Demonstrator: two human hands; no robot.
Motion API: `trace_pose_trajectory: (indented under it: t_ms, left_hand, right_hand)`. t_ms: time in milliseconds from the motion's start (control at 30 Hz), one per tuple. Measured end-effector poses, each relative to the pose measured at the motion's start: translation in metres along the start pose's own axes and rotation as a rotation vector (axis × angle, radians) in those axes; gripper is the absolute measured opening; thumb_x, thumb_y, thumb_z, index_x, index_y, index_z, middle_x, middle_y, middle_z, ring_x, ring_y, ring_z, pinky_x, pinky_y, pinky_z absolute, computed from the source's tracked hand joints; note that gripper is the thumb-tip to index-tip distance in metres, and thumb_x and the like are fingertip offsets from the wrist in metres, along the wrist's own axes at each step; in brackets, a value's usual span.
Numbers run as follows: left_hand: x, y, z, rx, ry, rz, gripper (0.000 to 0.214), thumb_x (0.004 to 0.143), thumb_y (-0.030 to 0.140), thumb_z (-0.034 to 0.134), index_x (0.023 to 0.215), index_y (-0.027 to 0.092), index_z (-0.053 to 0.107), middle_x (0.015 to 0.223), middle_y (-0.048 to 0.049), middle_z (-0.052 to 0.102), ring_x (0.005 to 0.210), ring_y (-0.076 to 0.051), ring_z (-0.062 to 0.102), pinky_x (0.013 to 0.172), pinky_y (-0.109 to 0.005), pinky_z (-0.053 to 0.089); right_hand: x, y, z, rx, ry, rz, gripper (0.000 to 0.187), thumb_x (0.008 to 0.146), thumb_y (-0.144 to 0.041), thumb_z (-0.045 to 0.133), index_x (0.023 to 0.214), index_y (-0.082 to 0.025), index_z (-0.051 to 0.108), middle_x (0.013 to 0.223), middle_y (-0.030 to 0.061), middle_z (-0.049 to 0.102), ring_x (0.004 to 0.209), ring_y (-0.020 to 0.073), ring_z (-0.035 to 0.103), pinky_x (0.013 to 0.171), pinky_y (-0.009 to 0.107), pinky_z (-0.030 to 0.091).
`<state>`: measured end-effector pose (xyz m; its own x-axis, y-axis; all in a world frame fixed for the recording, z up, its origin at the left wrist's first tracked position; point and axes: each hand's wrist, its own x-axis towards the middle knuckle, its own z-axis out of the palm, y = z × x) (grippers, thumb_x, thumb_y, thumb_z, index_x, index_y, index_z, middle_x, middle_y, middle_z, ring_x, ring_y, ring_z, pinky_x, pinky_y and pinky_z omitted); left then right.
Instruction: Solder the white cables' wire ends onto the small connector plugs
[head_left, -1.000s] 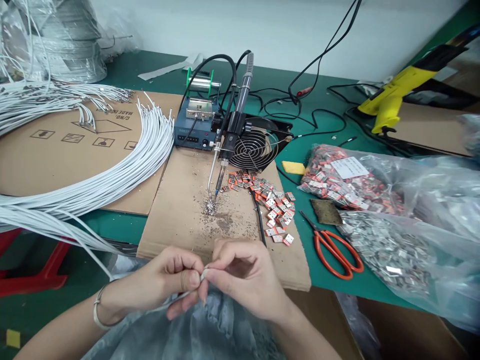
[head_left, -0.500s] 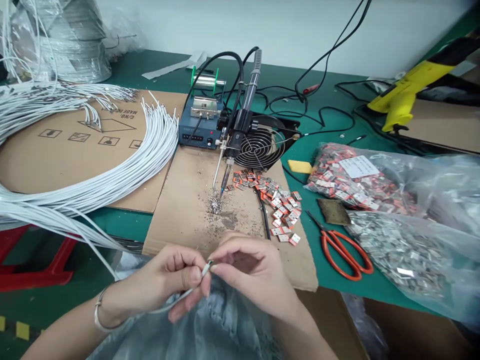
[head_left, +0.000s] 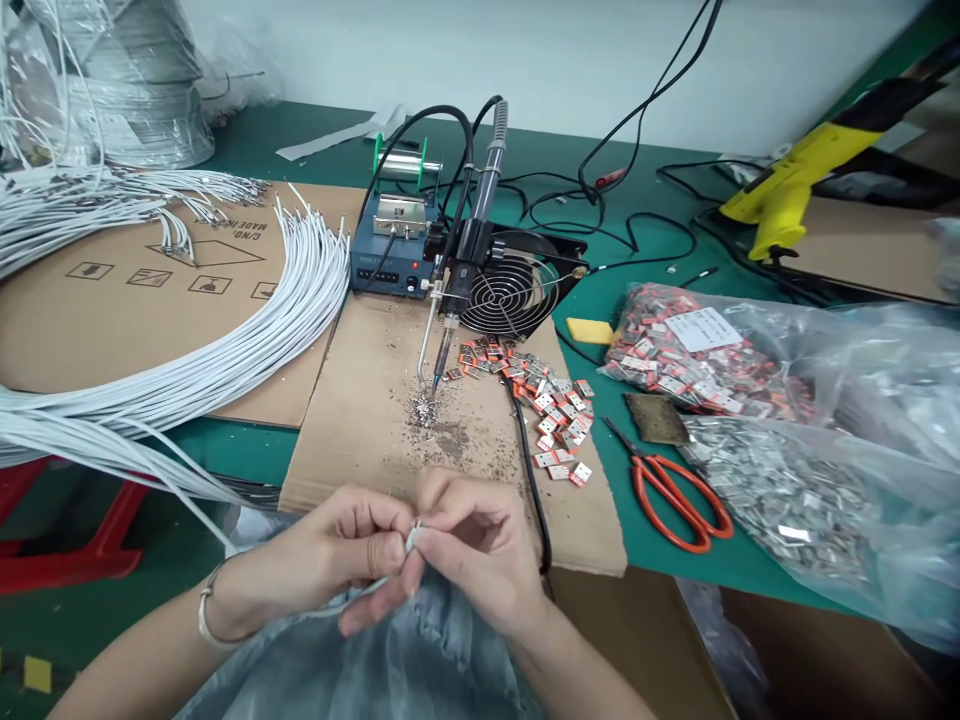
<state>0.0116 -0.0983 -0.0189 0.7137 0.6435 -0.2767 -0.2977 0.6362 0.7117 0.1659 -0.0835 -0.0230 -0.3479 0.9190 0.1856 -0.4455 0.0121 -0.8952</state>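
Note:
Between thumb and fingers, my left hand [head_left: 364, 545] pinches a white cable [head_left: 341, 604] close to its end. My right hand [head_left: 472, 540] pinches the cable's tip, its fingertips touching those of the left; the tip itself is mostly hidden. Both hands are in front of the cardboard's near edge. Ahead of them a soldering iron [head_left: 469, 260] in a stand points down at a small heap of solder bits [head_left: 424, 410]. Orange-and-silver USB connectors [head_left: 559, 410] lie loose on the cardboard sheet [head_left: 360, 400] to the right.
A bundle of white cables [head_left: 300, 300] curves along the left. Orange-handled scissors [head_left: 675, 495], a bag of connectors [head_left: 675, 350] and a bag of metal shells [head_left: 780, 500] lie right. Behind are a blue soldering station [head_left: 386, 270], a fan [head_left: 514, 290] and a yellow heat gun [head_left: 787, 195].
My right fingers have closed in on the cable tip and now cover more of it. The left hand keeps its pinch. The whole view has shifted slightly.

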Motion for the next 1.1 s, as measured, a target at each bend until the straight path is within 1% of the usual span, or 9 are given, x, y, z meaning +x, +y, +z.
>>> trace_pose_trajectory:
  t_ms: [67,133,233,300,467,667,833,933,1100]
  left_hand:
    - [-0.001,0.003,0.002,0.047,0.009,0.0,0.034,0.078,0.042,0.062,0.066,0.011,0.058,0.048,0.0022,0.052,0.032,-0.004,0.042,0.031,-0.013,0.028]
    - [-0.003,0.007,0.005,0.122,0.078,0.018,0.033,0.079,0.043,0.062,0.069,0.012,0.059,0.053,0.0008,0.056,0.037,-0.005,0.049,0.036,-0.014,0.034]
    - [-0.007,0.011,0.01,0.271,0.248,0.091,0.028,0.079,0.04,0.062,0.071,0.013,0.06,0.06,0.0001,0.06,0.046,-0.008,0.056,0.046,-0.016,0.041]
    - [-0.008,0.011,0.012,0.385,0.321,0.131,0.027,0.081,0.039,0.06,0.073,0.013,0.06,0.059,0.0004,0.06,0.049,-0.009,0.057,0.049,-0.018,0.042]
    - [-0.01,0.008,0.012,0.697,0.372,0.185,0.023,0.086,0.035,0.053,0.079,0.015,0.064,0.067,0.0002,0.057,0.055,-0.01,0.058,0.053,-0.019,0.043]
    - [-0.012,0.008,0.009,0.917,0.368,0.171,0.023,0.089,0.032,0.048,0.083,0.017,0.065,0.067,0.0011,0.054,0.058,-0.009,0.057,0.054,-0.018,0.041]
    - [-0.01,0.007,0.01,0.895,0.381,0.162,0.023,0.088,0.032,0.05,0.081,0.016,0.065,0.065,0.0009,0.055,0.056,-0.009,0.056,0.052,-0.018,0.041]
    - [-0.007,0.004,0.012,0.724,0.399,0.148,0.025,0.085,0.035,0.054,0.077,0.014,0.064,0.065,0.0003,0.056,0.052,-0.01,0.056,0.05,-0.018,0.042]
    - [0.0,0.0,0.016,0.471,0.428,0.129,0.028,0.079,0.038,0.06,0.068,0.013,0.058,0.049,0.0026,0.054,0.042,-0.009,0.054,0.045,-0.018,0.041]
  right_hand:
    - [-0.002,0.004,0.003,0.051,0.008,-0.035,0.01,0.074,-0.02,0.068,0.065,-0.021,0.065,0.058,-0.0024,0.051,0.05,0.0095,0.045,0.049,0.023,0.035]
    - [-0.001,0.002,0.0,0.004,-0.02,-0.02,0.005,0.073,-0.019,0.069,0.071,-0.022,0.067,0.061,-0.0019,0.053,0.052,0.0099,0.046,0.049,0.023,0.036]
    - [0.002,-0.007,-0.01,-0.241,0.019,-0.022,0.019,0.067,-0.015,0.074,0.083,-0.023,0.069,0.064,-0.0016,0.056,0.055,0.0113,0.047,0.05,0.023,0.036]
    - [0.003,-0.014,-0.015,-0.409,0.024,-0.049,0.02,0.066,-0.013,0.074,0.084,-0.022,0.069,0.065,-0.0012,0.058,0.057,0.0119,0.048,0.052,0.024,0.038]
    - [0.003,-0.025,-0.017,-0.599,-0.088,-0.057,0.008,0.072,-0.009,0.067,0.073,-0.017,0.067,0.062,-0.0002,0.061,0.058,0.0121,0.054,0.056,0.025,0.04]
    - [0.007,-0.037,-0.018,-0.68,-0.148,0.059,0.006,0.074,-0.014,0.068,0.069,-0.015,0.066,0.06,-0.0001,0.06,0.057,0.0112,0.052,0.054,0.024,0.04]
    - [0.005,-0.032,-0.018,-0.551,-0.1,0.106,0.01,0.074,-0.014,0.066,0.064,-0.015,0.064,0.055,-0.0009,0.056,0.052,0.0103,0.048,0.048,0.022,0.036]
    - [0.001,-0.022,-0.015,-0.423,-0.026,0.053,0.012,0.073,-0.012,0.065,0.062,-0.015,0.062,0.054,-0.0017,0.053,0.05,0.01,0.046,0.046,0.022,0.034]
    - [-0.003,-0.008,-0.008,-0.26,0.085,-0.015,0.012,0.073,-0.012,0.064,0.062,-0.017,0.063,0.056,-0.0019,0.052,0.05,0.0104,0.045,0.045,0.022,0.033]
